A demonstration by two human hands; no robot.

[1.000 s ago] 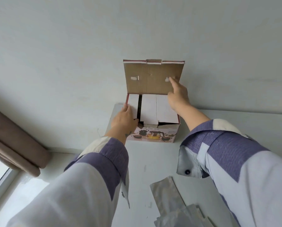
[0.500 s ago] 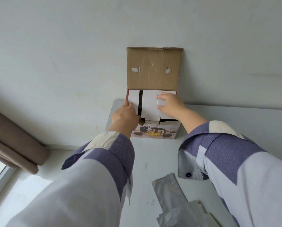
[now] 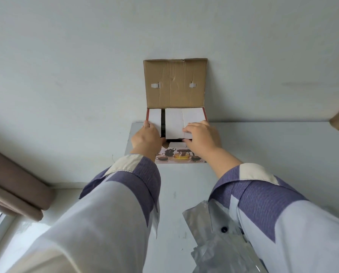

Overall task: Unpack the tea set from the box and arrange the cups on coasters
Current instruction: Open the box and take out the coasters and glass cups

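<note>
1. Cardboard box at the far edge of the white table, close to the wall; its brown lid stands upright against the wall, with two white tape scraps on the inner face.
2. Printed front panel of the box: a picture of a glass teapot with amber tea and dark cups on saucers. No lettering can be read.
3. White inner cartons fill the box, with dark gaps between them; the tea set itself is not visible.
4. Left hand: rests at the near left corner of the box, fingers bent over the leftmost carton; whether it grips cannot be told.
5. Right hand: fingers curled on the near edge of the right-hand carton, thumb below it, pinching it.
6. Silver plastic wrapping lies crumpled on the near part of the table.
7. Brown curtain hangs at the left, beside a window.
</note>
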